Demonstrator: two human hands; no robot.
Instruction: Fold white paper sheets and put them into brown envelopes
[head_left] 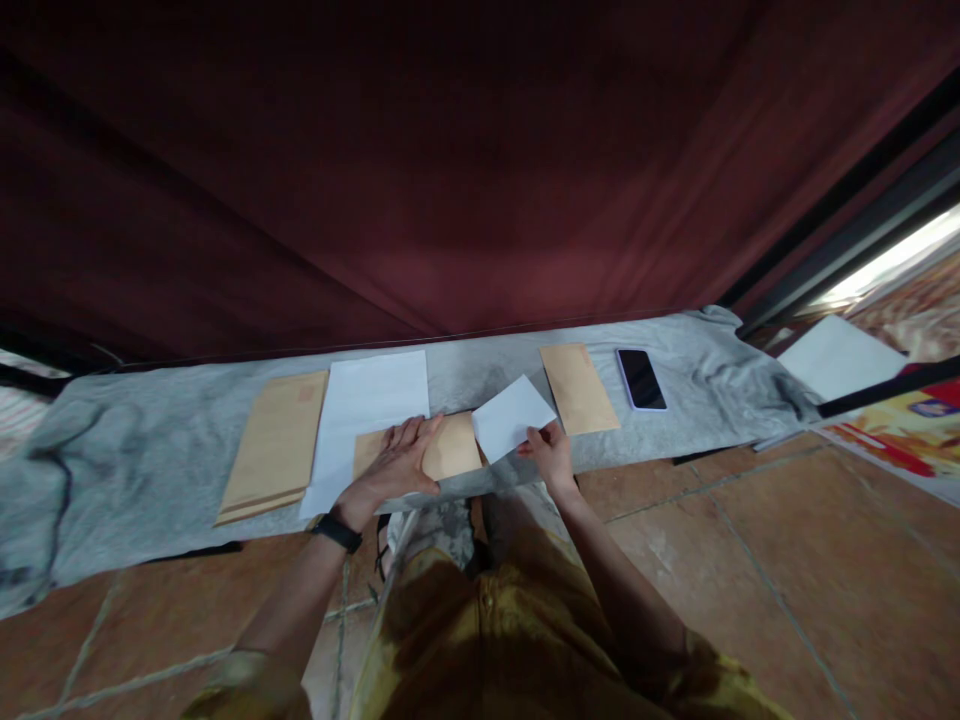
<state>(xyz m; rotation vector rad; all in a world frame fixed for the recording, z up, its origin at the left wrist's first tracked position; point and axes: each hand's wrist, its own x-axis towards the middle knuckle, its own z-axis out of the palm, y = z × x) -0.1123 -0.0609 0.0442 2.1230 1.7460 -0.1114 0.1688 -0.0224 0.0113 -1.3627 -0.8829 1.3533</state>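
Observation:
A brown envelope [454,446] lies crosswise in front of me, its left part over a stack of white paper [379,385]. My left hand [405,457] rests on this envelope with its fingers spread. My right hand [550,453] pinches the lower right edge of a folded white sheet [512,418]. The sheet's left corner meets the right end of the envelope; I cannot tell whether it is inside the opening. To the right, a single brown envelope [581,390] lies flat on the cloth.
A pile of brown envelopes [277,440] lies left of the paper. At the right is a phone [642,380] with a dark screen. Grey cloth [697,370] covers the narrow surface, with a dark red curtain [480,200] behind it and floor tiles [675,530] below.

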